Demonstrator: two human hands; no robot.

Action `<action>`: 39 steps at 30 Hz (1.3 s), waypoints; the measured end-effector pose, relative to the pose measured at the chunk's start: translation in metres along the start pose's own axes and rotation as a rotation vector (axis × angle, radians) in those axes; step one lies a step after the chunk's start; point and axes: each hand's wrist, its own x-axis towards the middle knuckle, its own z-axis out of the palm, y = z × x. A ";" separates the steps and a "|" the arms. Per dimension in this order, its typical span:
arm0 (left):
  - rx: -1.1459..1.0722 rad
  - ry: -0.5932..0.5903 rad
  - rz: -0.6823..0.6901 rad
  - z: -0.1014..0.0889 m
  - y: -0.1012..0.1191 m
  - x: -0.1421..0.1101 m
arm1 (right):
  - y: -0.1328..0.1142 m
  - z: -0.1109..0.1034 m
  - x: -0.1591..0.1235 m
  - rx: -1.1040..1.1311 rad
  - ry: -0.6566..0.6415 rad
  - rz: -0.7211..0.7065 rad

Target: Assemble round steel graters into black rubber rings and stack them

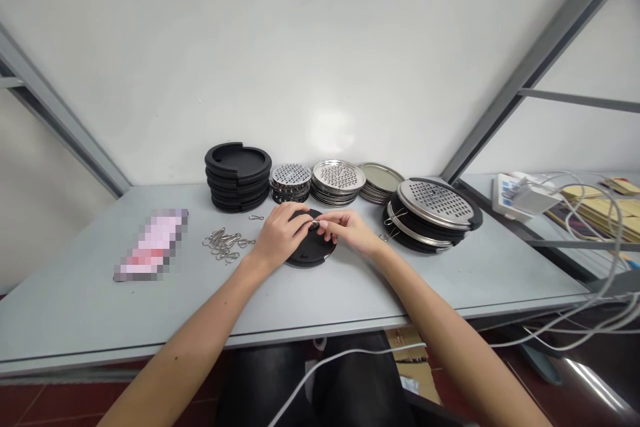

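**Black disc held between both hands on a grey table**

Left hand curved over the disc's upper left edge, fingers closed down onto it. Right hand coming in from the opposite side, thumb and forefinger pressed together in a pinch on a small metal piece at the disc's upper edge, too small to make out fully. Disc lying flat, its lower part showing just below the grip.

Just left of the left hand, a single wire clip and, past it, a loose pile of wire clips. Directly behind the grip, in a row: a stack of notched black rings, a small stack of perforated steel grater plates, a wider stack of grater plates and a stack of plain metal lids. Just right of the right hand, a larger stack of black rings and steel plates, with clips hooked at its edge. Farther left of the grip, a pixelated pink-and-white item. Far right, white cables across a second table.
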 end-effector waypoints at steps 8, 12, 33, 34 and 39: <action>0.018 0.011 0.060 -0.003 0.001 0.002 | 0.003 -0.003 0.001 -0.106 0.056 -0.064; 0.020 0.037 0.099 -0.003 0.001 0.003 | 0.003 -0.002 0.000 -0.113 0.064 -0.202; -0.066 -0.182 -0.199 -0.003 -0.010 -0.001 | 0.008 -0.010 0.005 -0.017 0.153 -0.062; -0.075 -0.241 -0.214 -0.004 -0.013 -0.001 | 0.009 -0.011 0.006 -0.045 0.195 -0.075; -0.096 -0.428 -0.170 -0.008 -0.021 -0.004 | 0.014 -0.012 0.008 -0.329 0.327 -0.170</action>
